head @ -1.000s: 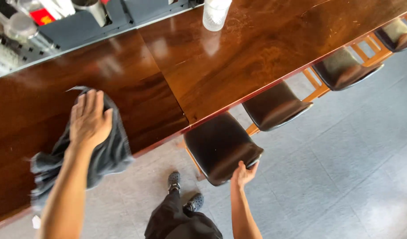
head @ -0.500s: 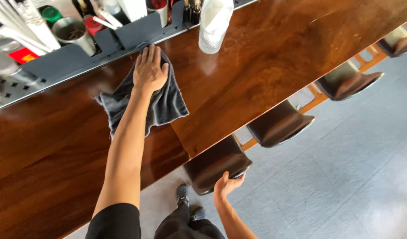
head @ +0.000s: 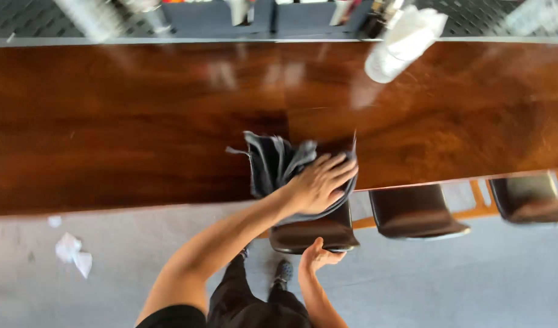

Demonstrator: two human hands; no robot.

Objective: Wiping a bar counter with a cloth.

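Observation:
My left hand (head: 320, 182) lies flat on a crumpled dark grey cloth (head: 273, 161), pressing it onto the glossy brown wooden counter (head: 139, 121) at its near edge. Part of the cloth hangs over that edge. Just below, my right hand (head: 317, 255) holds the front edge of a dark padded stool seat (head: 315, 234) tucked under the counter. My legs and dark shoes show beneath it.
A white bottle (head: 400, 42) stands blurred at the counter's back right. Dark organiser bins (head: 261, 15) with utensils line the far side. Two more stools (head: 415, 212) (head: 528, 197) sit to the right. Crumpled white paper (head: 72, 252) lies on the grey floor at left.
My left hand has dragged the cloth from the counter's far side by the bins to its near edge. The right hand stays on the stool seat. The view has swung.

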